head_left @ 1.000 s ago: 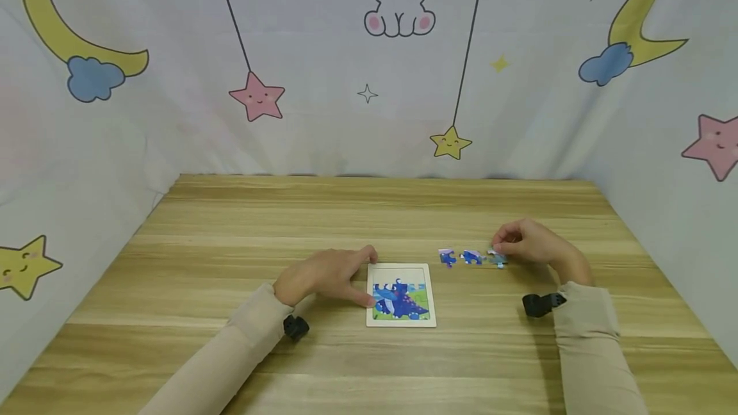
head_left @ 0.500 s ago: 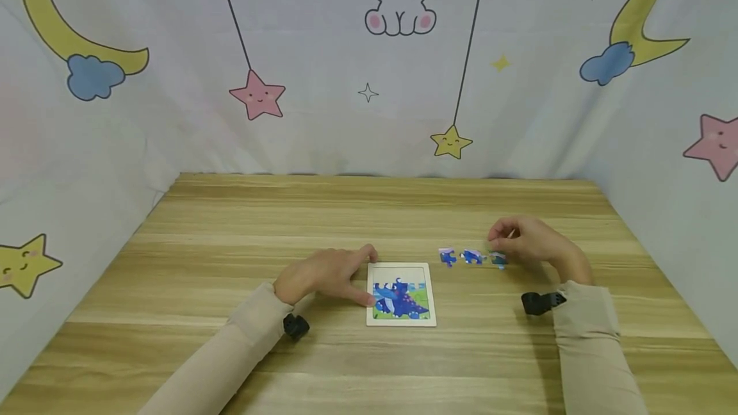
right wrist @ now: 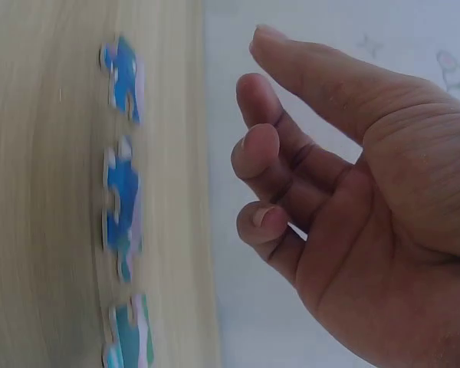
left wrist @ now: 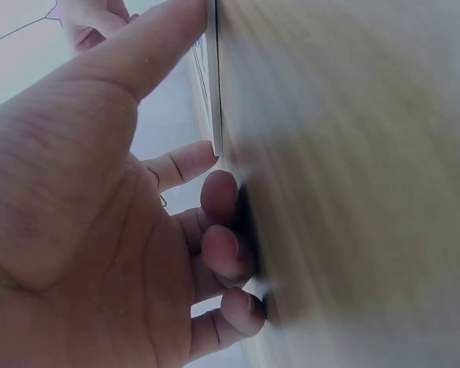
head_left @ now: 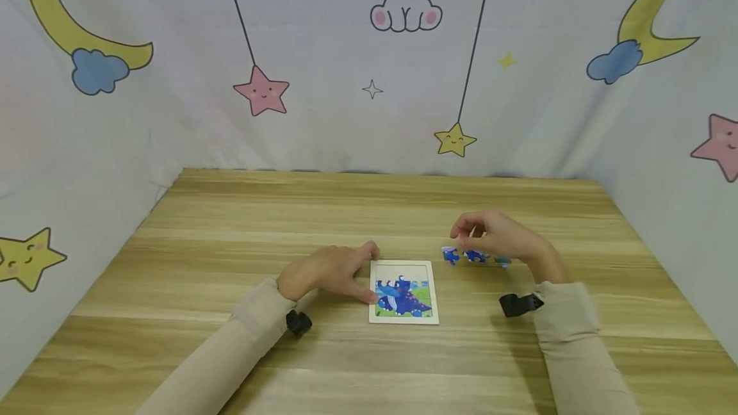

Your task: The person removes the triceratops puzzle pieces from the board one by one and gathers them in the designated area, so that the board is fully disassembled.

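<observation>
Currently, the right hand (head_left: 501, 235) hangs above the row of flat jigsaw pieces with its fingers loosely bent, grasping nothing; the right wrist view shows a gap between its fingertips and all three pieces. Beneath it, from left to right on the light wood-grain table (head_left: 300, 210), lie a small blue jigsaw piece with a pale violet edge (head_left: 450, 255), a blue knobbed jigsaw piece with white and lilac patches (right wrist: 121, 203), and a teal jigsaw piece with a pale stripe (right wrist: 130, 337). In the head view, the thumb tip sits over the space between the left and middle pieces, while the teal one lies below the palm side, toward the wrist.

Meanwhile, the left hand (head_left: 334, 271) rests beside the square cream-coloured puzzle frame (head_left: 403, 321), thumb against its left edge and index finger at the upper left corner, touching rather than clenched. Inside the frame, a blue dinosaur picture with pink spots (head_left: 412, 300) fills the lower part; pale backing shows along the top strip. The frame lies left of the loose pieces, between the two hands.
</observation>
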`<state>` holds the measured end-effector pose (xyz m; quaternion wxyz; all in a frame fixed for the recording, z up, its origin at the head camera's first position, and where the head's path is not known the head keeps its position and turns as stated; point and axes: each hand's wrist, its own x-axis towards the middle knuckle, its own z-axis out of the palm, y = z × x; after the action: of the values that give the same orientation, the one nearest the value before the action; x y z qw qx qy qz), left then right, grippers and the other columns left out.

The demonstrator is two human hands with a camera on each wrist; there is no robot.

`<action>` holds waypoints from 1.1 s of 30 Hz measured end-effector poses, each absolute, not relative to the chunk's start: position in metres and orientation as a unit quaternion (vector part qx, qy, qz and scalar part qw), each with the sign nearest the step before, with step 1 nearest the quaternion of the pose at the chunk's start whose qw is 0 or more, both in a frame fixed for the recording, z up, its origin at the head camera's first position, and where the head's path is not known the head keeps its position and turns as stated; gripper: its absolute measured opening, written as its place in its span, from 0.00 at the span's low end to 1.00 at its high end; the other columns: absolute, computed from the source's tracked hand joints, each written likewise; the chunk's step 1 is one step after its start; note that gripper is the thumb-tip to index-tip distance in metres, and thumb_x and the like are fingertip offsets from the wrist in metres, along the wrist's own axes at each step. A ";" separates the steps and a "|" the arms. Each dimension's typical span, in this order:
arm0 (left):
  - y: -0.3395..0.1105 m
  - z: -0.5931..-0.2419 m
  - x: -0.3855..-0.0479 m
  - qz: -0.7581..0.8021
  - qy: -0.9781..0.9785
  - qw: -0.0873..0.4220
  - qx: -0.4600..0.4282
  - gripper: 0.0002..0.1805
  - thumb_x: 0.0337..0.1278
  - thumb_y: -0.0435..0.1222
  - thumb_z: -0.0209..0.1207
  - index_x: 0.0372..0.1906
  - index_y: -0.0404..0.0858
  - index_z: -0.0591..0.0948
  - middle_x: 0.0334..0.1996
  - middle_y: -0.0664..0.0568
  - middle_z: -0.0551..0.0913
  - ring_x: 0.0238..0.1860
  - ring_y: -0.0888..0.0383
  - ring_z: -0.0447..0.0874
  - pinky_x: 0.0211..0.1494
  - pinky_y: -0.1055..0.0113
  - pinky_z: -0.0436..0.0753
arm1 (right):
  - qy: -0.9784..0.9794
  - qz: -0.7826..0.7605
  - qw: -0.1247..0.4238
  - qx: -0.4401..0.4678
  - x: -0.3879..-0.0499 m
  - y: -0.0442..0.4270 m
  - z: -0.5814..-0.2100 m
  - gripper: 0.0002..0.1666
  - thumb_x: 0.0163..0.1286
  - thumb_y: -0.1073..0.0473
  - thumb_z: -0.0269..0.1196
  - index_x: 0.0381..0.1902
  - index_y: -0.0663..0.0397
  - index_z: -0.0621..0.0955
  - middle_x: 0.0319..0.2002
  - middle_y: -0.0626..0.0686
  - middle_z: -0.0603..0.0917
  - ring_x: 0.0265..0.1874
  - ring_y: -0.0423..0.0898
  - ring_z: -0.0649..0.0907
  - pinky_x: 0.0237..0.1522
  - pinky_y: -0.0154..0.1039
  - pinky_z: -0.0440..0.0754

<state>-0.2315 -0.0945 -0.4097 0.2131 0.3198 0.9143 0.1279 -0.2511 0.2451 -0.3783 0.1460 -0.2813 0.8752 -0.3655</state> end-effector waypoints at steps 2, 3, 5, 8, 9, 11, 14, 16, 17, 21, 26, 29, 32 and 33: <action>-0.094 -0.410 -0.231 0.128 0.914 0.215 0.319 0.41 0.51 0.62 0.68 0.65 0.50 0.64 0.32 0.53 0.76 0.33 0.57 0.73 0.37 0.63 0.71 | 0.872 -0.361 0.152 -0.294 -0.250 0.234 -0.379 0.07 0.71 0.63 0.64 0.45 0.60 0.82 0.32 0.52 0.82 0.30 0.50 0.79 0.29 0.37 0.76; -0.094 -0.410 -0.231 0.128 0.914 0.216 0.318 0.41 0.51 0.62 0.68 0.65 0.50 0.64 0.32 0.53 0.76 0.34 0.57 0.73 0.38 0.63 0.71 | 0.870 -0.359 0.156 -0.300 -0.250 0.228 -0.380 0.07 0.71 0.63 0.64 0.44 0.60 0.82 0.31 0.51 0.82 0.30 0.50 0.79 0.29 0.37 0.77; -0.094 -0.410 -0.232 0.126 0.915 0.216 0.316 0.42 0.51 0.63 0.68 0.65 0.50 0.64 0.33 0.53 0.77 0.34 0.57 0.73 0.38 0.63 0.71 | 0.866 -0.353 0.168 -0.311 -0.249 0.216 -0.381 0.07 0.70 0.63 0.64 0.44 0.59 0.82 0.30 0.50 0.81 0.29 0.50 0.79 0.29 0.37 0.76; -0.094 -0.409 -0.233 0.123 0.916 0.218 0.313 0.41 0.50 0.63 0.67 0.64 0.51 0.64 0.32 0.54 0.77 0.33 0.57 0.73 0.38 0.63 0.71 | 0.858 -0.345 0.184 -0.333 -0.248 0.198 -0.386 0.06 0.69 0.64 0.65 0.43 0.59 0.83 0.29 0.48 0.80 0.28 0.47 0.78 0.30 0.35 0.76; -0.094 -0.409 -0.233 0.121 0.917 0.218 0.313 0.41 0.50 0.63 0.67 0.64 0.51 0.64 0.32 0.54 0.76 0.33 0.57 0.73 0.37 0.63 0.71 | 0.856 -0.340 0.187 -0.341 -0.247 0.192 -0.388 0.06 0.69 0.64 0.65 0.43 0.58 0.83 0.29 0.47 0.80 0.29 0.45 0.77 0.31 0.35 0.75; -0.094 -0.409 -0.233 0.122 0.917 0.220 0.311 0.41 0.50 0.64 0.67 0.64 0.51 0.64 0.30 0.54 0.75 0.32 0.57 0.73 0.36 0.63 0.70 | 0.852 -0.332 0.195 -0.355 -0.245 0.182 -0.392 0.06 0.69 0.63 0.66 0.42 0.57 0.83 0.28 0.46 0.79 0.29 0.43 0.76 0.32 0.34 0.74; -0.093 -0.409 -0.233 0.122 0.916 0.222 0.311 0.41 0.50 0.64 0.67 0.64 0.51 0.64 0.28 0.55 0.73 0.30 0.58 0.72 0.34 0.64 0.69 | 0.848 -0.325 0.208 -0.364 -0.241 0.169 -0.398 0.05 0.69 0.63 0.67 0.42 0.56 0.84 0.28 0.45 0.79 0.28 0.41 0.76 0.32 0.33 0.74; -0.093 -0.409 -0.233 0.122 0.916 0.221 0.312 0.41 0.50 0.63 0.68 0.63 0.51 0.64 0.26 0.56 0.71 0.29 0.59 0.71 0.32 0.64 0.68 | 0.847 -0.321 0.214 -0.367 -0.238 0.162 -0.400 0.06 0.68 0.62 0.67 0.42 0.55 0.83 0.28 0.44 0.80 0.28 0.40 0.76 0.31 0.33 0.74; -0.093 -0.409 -0.233 0.122 0.916 0.221 0.313 0.41 0.50 0.63 0.68 0.63 0.51 0.64 0.26 0.56 0.71 0.29 0.59 0.70 0.32 0.64 0.68 | 0.846 -0.320 0.217 -0.366 -0.236 0.159 -0.401 0.07 0.68 0.62 0.68 0.43 0.55 0.83 0.28 0.44 0.80 0.27 0.40 0.76 0.31 0.33 0.74; -0.093 -0.409 -0.232 0.123 0.914 0.219 0.317 0.40 0.51 0.63 0.68 0.63 0.51 0.64 0.24 0.57 0.68 0.26 0.60 0.68 0.30 0.65 0.65 | 0.843 -0.313 0.230 -0.373 -0.229 0.146 -0.403 0.13 0.66 0.59 0.70 0.45 0.57 0.81 0.27 0.43 0.79 0.25 0.37 0.75 0.30 0.32 0.73; -0.093 -0.408 -0.232 0.130 0.914 0.219 0.317 0.40 0.51 0.62 0.68 0.63 0.51 0.64 0.23 0.58 0.64 0.25 0.60 0.65 0.28 0.65 0.62 | 0.845 -0.297 0.226 -0.384 -0.223 0.135 -0.407 0.17 0.62 0.58 0.73 0.44 0.58 0.79 0.23 0.43 0.74 0.22 0.35 0.72 0.28 0.31 0.70; -0.094 -0.408 -0.232 0.132 0.913 0.219 0.318 0.40 0.51 0.62 0.68 0.63 0.51 0.65 0.23 0.58 0.64 0.24 0.60 0.64 0.28 0.65 0.62 | 0.850 -0.293 0.221 -0.377 -0.222 0.133 -0.410 0.18 0.61 0.59 0.74 0.43 0.57 0.78 0.23 0.43 0.72 0.22 0.35 0.70 0.28 0.31 0.68; -0.094 -0.410 -0.232 0.130 0.912 0.217 0.322 0.40 0.51 0.62 0.68 0.63 0.51 0.64 0.23 0.58 0.65 0.25 0.61 0.65 0.29 0.66 0.63 | 0.852 -0.291 0.221 -0.373 -0.221 0.131 -0.412 0.17 0.62 0.60 0.73 0.42 0.57 0.76 0.23 0.43 0.71 0.22 0.35 0.69 0.29 0.31 0.68; -0.094 -0.410 -0.231 0.129 0.912 0.217 0.323 0.40 0.52 0.62 0.68 0.63 0.51 0.64 0.23 0.57 0.65 0.25 0.60 0.66 0.29 0.65 0.64 | 0.853 -0.291 0.221 -0.373 -0.221 0.131 -0.413 0.17 0.63 0.60 0.73 0.42 0.56 0.76 0.22 0.42 0.71 0.22 0.35 0.68 0.29 0.31 0.67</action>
<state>-0.2313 -0.0943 -0.4098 0.2168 0.3233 0.9121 0.1286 -0.2209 0.1312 -0.4129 0.2208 -0.3728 0.8531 -0.2907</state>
